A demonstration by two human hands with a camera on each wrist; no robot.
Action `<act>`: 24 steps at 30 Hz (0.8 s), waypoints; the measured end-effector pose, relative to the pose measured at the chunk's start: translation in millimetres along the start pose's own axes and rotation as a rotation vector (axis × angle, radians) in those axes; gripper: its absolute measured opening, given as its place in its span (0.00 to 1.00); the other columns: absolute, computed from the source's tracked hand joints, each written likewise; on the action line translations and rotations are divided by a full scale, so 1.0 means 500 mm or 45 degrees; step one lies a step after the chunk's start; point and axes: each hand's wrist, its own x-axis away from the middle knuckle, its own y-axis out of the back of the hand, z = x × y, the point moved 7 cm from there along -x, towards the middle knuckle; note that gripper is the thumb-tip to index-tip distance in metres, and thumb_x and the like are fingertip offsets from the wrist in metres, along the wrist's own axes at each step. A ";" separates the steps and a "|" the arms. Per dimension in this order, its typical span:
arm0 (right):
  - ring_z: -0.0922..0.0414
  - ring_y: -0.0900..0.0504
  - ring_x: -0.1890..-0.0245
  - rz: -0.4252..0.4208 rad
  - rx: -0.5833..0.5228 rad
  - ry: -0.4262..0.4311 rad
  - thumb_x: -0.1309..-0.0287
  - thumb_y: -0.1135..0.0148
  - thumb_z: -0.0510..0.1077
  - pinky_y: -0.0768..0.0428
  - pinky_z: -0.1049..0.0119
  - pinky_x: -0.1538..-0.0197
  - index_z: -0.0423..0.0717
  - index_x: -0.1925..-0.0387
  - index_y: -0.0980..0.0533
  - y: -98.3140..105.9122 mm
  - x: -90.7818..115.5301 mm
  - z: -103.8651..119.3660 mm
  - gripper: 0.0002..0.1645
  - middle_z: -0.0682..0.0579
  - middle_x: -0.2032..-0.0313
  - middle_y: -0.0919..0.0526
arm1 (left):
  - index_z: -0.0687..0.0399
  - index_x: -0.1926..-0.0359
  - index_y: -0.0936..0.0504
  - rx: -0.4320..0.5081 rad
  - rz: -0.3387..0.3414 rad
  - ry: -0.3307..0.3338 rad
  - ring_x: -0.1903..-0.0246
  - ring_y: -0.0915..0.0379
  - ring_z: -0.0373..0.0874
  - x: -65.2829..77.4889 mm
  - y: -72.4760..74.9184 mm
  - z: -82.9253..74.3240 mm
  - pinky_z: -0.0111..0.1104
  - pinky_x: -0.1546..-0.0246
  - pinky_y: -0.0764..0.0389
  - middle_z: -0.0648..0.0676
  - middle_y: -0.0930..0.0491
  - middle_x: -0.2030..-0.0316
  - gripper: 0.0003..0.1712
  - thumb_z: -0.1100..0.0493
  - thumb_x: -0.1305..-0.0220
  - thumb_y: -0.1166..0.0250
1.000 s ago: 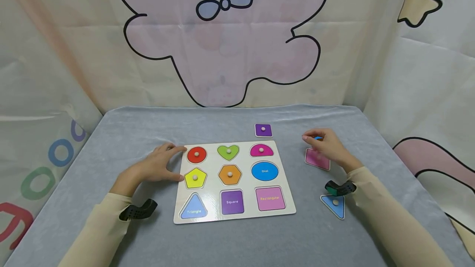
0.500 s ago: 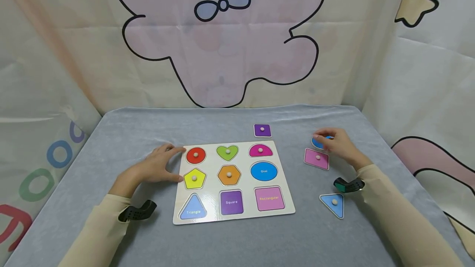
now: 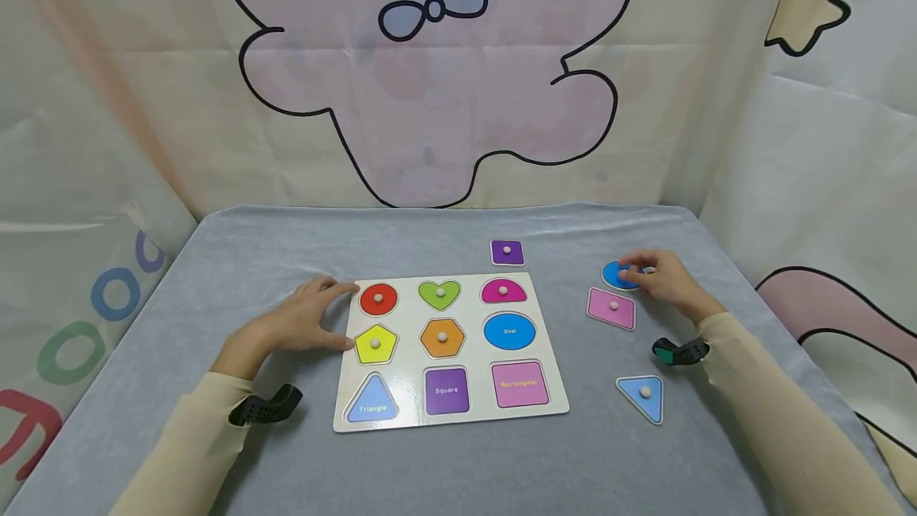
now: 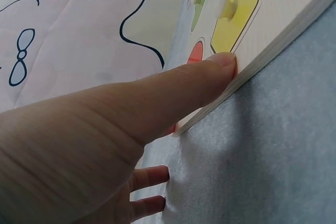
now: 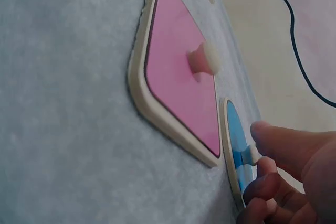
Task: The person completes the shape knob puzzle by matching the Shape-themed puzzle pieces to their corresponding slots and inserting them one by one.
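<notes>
A white shape-puzzle board (image 3: pixel 408 418) lies on the grey cloth. My left hand (image 3: pixel 304 317) is spread along its left edge; in the left wrist view the thumb (image 4: pixel 210 74) rests on the rim beside the yellow pentagon piece (image 4: pixel 244 11). A blue oval piece (image 3: pixel 614 275) lies flat right of the board, partly covered by my right hand (image 3: pixel 662 281). The right wrist view has that hand's thumb (image 5: pixel 273 137) and curled fingers on either side of the oval's pale knob (image 5: pixel 251 155), thumb apart from it. Nearby lies a pink rectangle piece (image 3: pixel 600 305).
A purple square piece (image 3: pixel 501 258) lies behind the board, and a blue triangle piece (image 3: pixel 634 388) is nearer the right forearm. Red circle (image 3: pixel 370 305), green heart, magenta semicircle, pentagon and orange hexagon pieces sit in the board. A printed curtain hangs behind the table.
The right hand has moved rightward off the pink rectangle to the blue oval's right side, so more of the oval shows. The left hand and the board have stayed put.
</notes>
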 end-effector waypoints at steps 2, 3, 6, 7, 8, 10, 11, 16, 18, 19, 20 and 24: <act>0.63 0.29 0.69 0.014 0.026 -0.011 0.33 0.35 0.43 0.25 0.72 0.72 0.29 0.45 0.22 -0.001 -0.003 -0.005 0.23 0.49 0.65 0.24 | 0.46 0.26 0.35 -0.001 -0.001 0.001 0.32 0.44 0.68 0.000 0.000 0.001 0.69 0.36 0.36 0.68 0.38 0.31 0.52 0.39 0.49 0.23; 0.62 0.29 0.68 0.019 0.034 -0.016 0.33 0.35 0.43 0.25 0.72 0.72 0.29 0.45 0.22 -0.001 -0.005 -0.008 0.23 0.49 0.65 0.24 | 0.46 0.26 0.35 0.001 -0.001 0.003 0.31 0.44 0.68 0.000 0.000 0.001 0.69 0.36 0.36 0.68 0.39 0.30 0.53 0.39 0.49 0.23; 0.61 0.29 0.66 0.039 0.052 -0.027 0.32 0.36 0.42 0.24 0.72 0.70 0.29 0.45 0.22 0.000 -0.007 -0.016 0.22 0.49 0.65 0.24 | 0.46 0.25 0.35 0.004 0.001 0.005 0.31 0.44 0.68 0.000 0.000 0.001 0.69 0.35 0.36 0.68 0.39 0.30 0.53 0.39 0.49 0.23; 0.61 0.29 0.66 0.042 0.056 -0.034 0.32 0.36 0.41 0.24 0.72 0.70 0.29 0.45 0.22 0.001 -0.008 -0.018 0.21 0.49 0.64 0.25 | 0.46 0.25 0.35 0.004 0.001 0.006 0.31 0.44 0.68 -0.001 -0.001 0.002 0.69 0.35 0.36 0.68 0.39 0.30 0.53 0.39 0.49 0.23; 0.61 0.29 0.65 0.045 0.057 -0.036 0.33 0.36 0.41 0.24 0.72 0.69 0.29 0.45 0.22 0.001 -0.008 -0.020 0.21 0.49 0.64 0.25 | 0.46 0.25 0.35 0.004 0.002 0.007 0.31 0.44 0.68 -0.001 -0.001 0.003 0.69 0.35 0.36 0.68 0.39 0.30 0.53 0.39 0.49 0.23; 0.60 0.29 0.65 0.051 0.058 -0.033 0.33 0.36 0.41 0.24 0.72 0.70 0.28 0.46 0.22 0.002 -0.008 -0.021 0.21 0.48 0.64 0.24 | 0.45 0.25 0.35 0.002 0.001 0.009 0.31 0.44 0.68 -0.002 -0.001 0.004 0.69 0.35 0.36 0.68 0.39 0.30 0.53 0.39 0.49 0.23; 0.61 0.29 0.66 0.054 0.058 -0.033 0.33 0.36 0.41 0.25 0.72 0.70 0.28 0.47 0.21 0.002 -0.008 -0.021 0.21 0.48 0.64 0.24 | 0.45 0.25 0.35 0.000 0.001 0.009 0.31 0.44 0.68 -0.002 -0.002 0.004 0.69 0.35 0.36 0.68 0.39 0.30 0.53 0.39 0.49 0.23; 0.61 0.30 0.66 0.056 0.059 -0.040 0.32 0.36 0.42 0.25 0.72 0.70 0.28 0.47 0.22 0.001 -0.009 -0.023 0.21 0.47 0.64 0.24 | 0.45 0.26 0.35 -0.002 -0.003 0.010 0.31 0.44 0.68 -0.003 -0.001 0.005 0.69 0.35 0.36 0.68 0.39 0.30 0.53 0.38 0.49 0.23; 0.61 0.30 0.66 0.051 0.061 -0.048 0.32 0.36 0.42 0.25 0.72 0.70 0.29 0.47 0.21 0.001 -0.009 -0.024 0.20 0.48 0.64 0.24 | 0.45 0.26 0.35 0.001 -0.001 0.011 0.31 0.44 0.68 -0.002 0.000 0.005 0.69 0.35 0.36 0.68 0.39 0.30 0.53 0.38 0.49 0.23; 0.60 0.29 0.67 0.046 0.061 -0.053 0.33 0.36 0.42 0.25 0.72 0.70 0.29 0.47 0.21 0.001 -0.009 -0.024 0.20 0.48 0.65 0.24 | 0.45 0.26 0.35 0.004 0.000 0.012 0.31 0.44 0.67 -0.002 0.000 0.005 0.69 0.35 0.36 0.68 0.39 0.30 0.53 0.38 0.49 0.23; 0.60 0.29 0.67 0.044 0.061 -0.055 0.33 0.36 0.41 0.25 0.72 0.70 0.29 0.48 0.21 0.001 -0.008 -0.024 0.20 0.48 0.65 0.24 | 0.45 0.26 0.35 0.006 0.001 0.012 0.31 0.44 0.67 -0.001 0.000 0.004 0.69 0.35 0.36 0.67 0.39 0.30 0.53 0.38 0.49 0.23; 0.61 0.29 0.67 0.034 0.059 -0.057 0.33 0.36 0.41 0.25 0.71 0.70 0.29 0.49 0.21 0.001 -0.006 -0.022 0.19 0.50 0.66 0.24 | 0.46 0.26 0.35 0.004 0.000 0.005 0.32 0.44 0.67 0.003 0.002 0.001 0.68 0.35 0.36 0.67 0.39 0.30 0.53 0.38 0.49 0.23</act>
